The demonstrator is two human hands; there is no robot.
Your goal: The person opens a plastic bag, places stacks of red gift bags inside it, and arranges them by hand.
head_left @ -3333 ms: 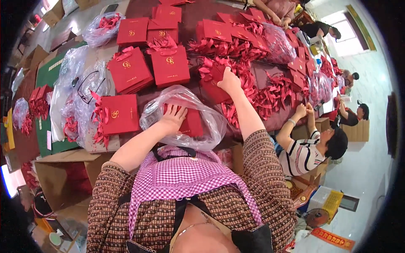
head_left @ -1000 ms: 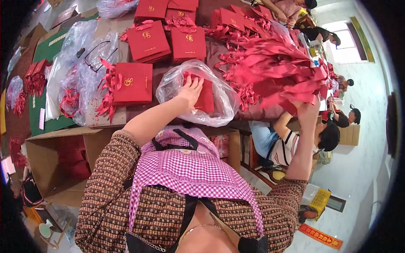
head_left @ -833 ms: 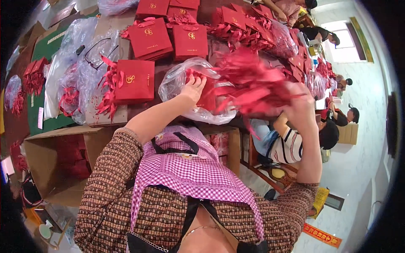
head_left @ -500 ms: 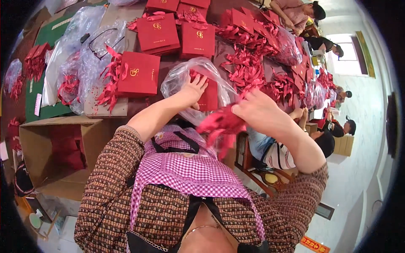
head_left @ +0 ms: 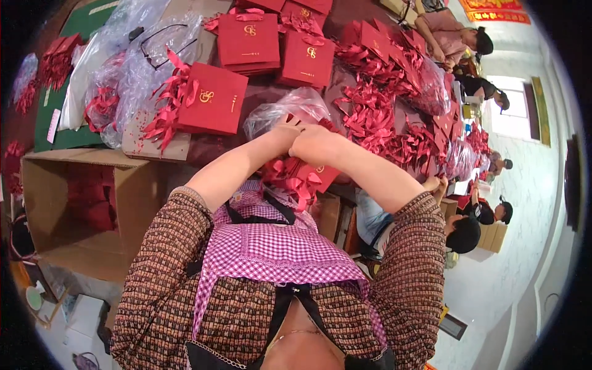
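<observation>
My two hands meet in front of my apron at the table's near edge. My left hand [head_left: 286, 134] lies against the clear plastic bag [head_left: 299, 103], its fingers mostly covered by my other hand. Curled fingers of my right hand [head_left: 317, 145] close over a small stack of red paper bags [head_left: 320, 175], though its fingertips are hidden. Red ribbon handles [head_left: 295, 184] dangle loosely below both wrists. Left of the hands lies another stack of red paper bags [head_left: 213, 98], with ribbons spilling off its side.
More red paper bags [head_left: 248, 40] and a ribbon heap [head_left: 370, 111] cover the table beyond. Eyeglasses [head_left: 161, 46] rest on plastic wrapping at the left. An open cardboard box [head_left: 132, 209] holding red items stands at my left. Several people sit along the right side.
My right hand has come left and in to meet my left hand, bringing the ribbons along. The spread left fingers are now mostly covered. The plastic bag looks more bunched up.
</observation>
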